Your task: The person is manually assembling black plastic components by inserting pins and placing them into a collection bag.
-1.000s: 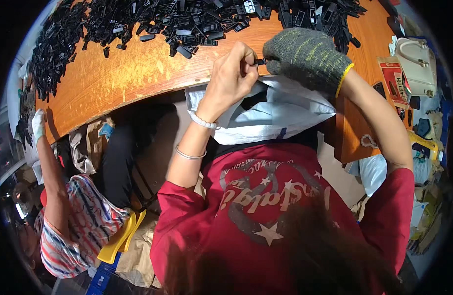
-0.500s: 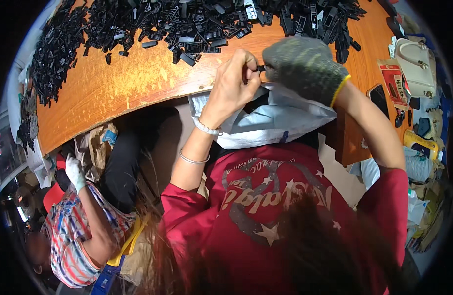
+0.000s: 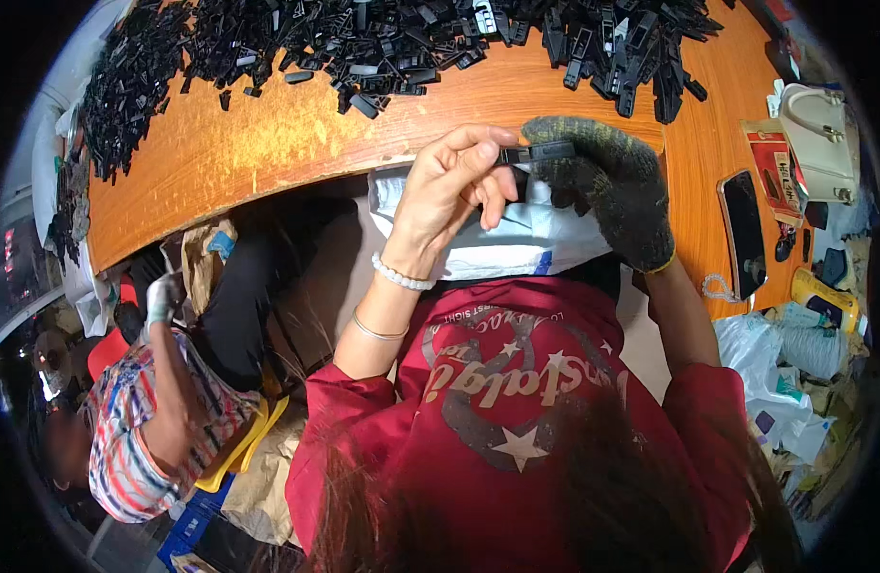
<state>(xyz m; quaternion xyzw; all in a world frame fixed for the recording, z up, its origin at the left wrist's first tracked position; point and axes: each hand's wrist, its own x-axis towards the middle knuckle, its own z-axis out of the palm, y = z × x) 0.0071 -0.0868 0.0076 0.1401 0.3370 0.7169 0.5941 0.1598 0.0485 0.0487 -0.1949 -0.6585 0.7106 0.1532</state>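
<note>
Between my hands, just past the table's front edge, is a small, narrow black plastic part point(image 3: 553, 150). My left hand point(image 3: 451, 186) is bare, with a bead bracelet and a bangle on its arm; its thumb and forefinger pinch the part's left end while the other fingers curl loosely. A dark knitted glove with a yellow cuff covers my right hand point(image 3: 620, 186), which is closed around the right end. Beneath both hands an open white sack point(image 3: 497, 267) lies at my lap, its inside partly hidden.
Heaped black plastic parts point(image 3: 364, 48) spread along the far side of the wooden table point(image 3: 268, 143). A phone point(image 3: 743, 234), a red box point(image 3: 774, 170) and a white handbag point(image 3: 815, 134) are at the right. On the left sits another person point(image 3: 163, 420) wearing a white glove.
My right hand has turned and moved slightly right and nearer, exposing more of the black part. My left hand's fingers have loosened from a tighter curl. The view has shifted a little.
</note>
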